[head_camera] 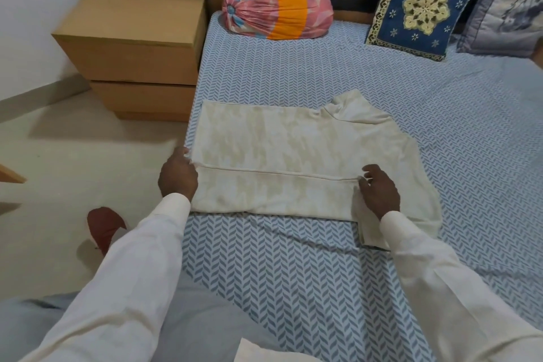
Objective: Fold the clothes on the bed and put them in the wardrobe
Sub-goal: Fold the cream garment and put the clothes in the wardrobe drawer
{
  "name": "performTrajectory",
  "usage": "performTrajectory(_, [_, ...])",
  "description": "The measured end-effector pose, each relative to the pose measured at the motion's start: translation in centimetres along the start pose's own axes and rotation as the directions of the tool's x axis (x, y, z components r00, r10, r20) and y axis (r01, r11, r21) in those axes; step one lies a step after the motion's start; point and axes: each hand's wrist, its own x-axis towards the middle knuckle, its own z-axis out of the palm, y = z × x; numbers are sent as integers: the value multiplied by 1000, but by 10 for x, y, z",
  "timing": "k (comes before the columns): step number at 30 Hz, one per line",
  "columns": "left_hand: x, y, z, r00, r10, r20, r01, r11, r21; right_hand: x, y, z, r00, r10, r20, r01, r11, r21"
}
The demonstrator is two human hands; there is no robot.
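Observation:
A cream mottled shirt [282, 141] lies flat on the bed [440, 132], its collar toward the pillows and its near long side folded over into a strip. My left hand [177, 175] pinches the left end of that folded edge at the bed's side. My right hand [379, 188] pinches the fold's right end, and a sleeve part sticks out below my wrist. No wardrobe is in view.
A wooden bedside cabinet [132, 47] stands left of the bed on the pale floor. At the headboard lie a pink-and-orange bolster [276, 7], a blue embroidered cushion [423, 3] and a grey cushion [508, 9]. A red slipper [104, 226] is on the floor.

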Motion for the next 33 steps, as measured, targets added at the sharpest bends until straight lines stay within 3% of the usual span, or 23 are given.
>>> performTrajectory(2, [-10, 4, 9, 988, 145, -61, -133, 976, 174, -10, 2, -6, 997, -67, -31, 68, 996, 49])
performTrajectory(4, [-28, 18, 25, 946, 323, -28, -309, 926, 217, -23, 6, -18, 992, -123, -38, 122, 992, -22])
performTrajectory(6, [-54, 41, 45, 861, 492, 127, -505, 856, 111, -40, 13, -29, 987, -85, 140, 112, 974, -198])
performTrajectory(8, [-82, 61, 62, 741, 581, 338, -627, 778, 36, -55, 20, -32, 926, 36, 376, 133, 901, -413])
performTrajectory(11, [-108, 75, 86, 645, 475, 599, -697, 687, 206, -66, 28, -27, 867, 105, 486, 170, 856, -488])
performTrajectory(16, [-113, 81, 92, 659, 374, 653, -699, 625, 348, -20, 10, -44, 838, 130, 529, 172, 858, -483])
performTrajectory(18, [-112, 87, 88, 658, 338, 673, -690, 628, 359, 20, -7, -65, 898, 99, 428, 131, 869, -477])
performTrajectory(20, [-111, 93, 87, 663, 307, 683, -676, 637, 370, 59, -24, -93, 986, 55, 155, 0, 942, -335])
performTrajectory(23, [-110, 96, 87, 673, 297, 677, -664, 646, 376, 92, -37, -130, 964, 58, -261, -60, 998, -1])
performTrajectory(25, [-108, 96, 88, 676, 302, 672, -661, 652, 372, 98, -23, -142, 948, 93, -305, -81, 995, 50])
performTrajectory(27, [-105, 96, 90, 680, 295, 672, -651, 664, 367, 94, 8, -142, 968, 171, -182, -173, 985, 4])
performTrajectory(29, [-102, 98, 91, 676, 280, 682, -643, 676, 360, 82, 43, -135, 960, 275, 53, -272, 961, -57])
performTrajectory(31, [-100, 99, 91, 673, 270, 689, -635, 688, 352, 67, 70, -122, 893, 374, 250, -349, 927, -138])
performTrajectory(33, [-98, 101, 91, 670, 260, 696, -631, 693, 348, 54, 90, -106, 840, 430, 331, -404, 903, -146])
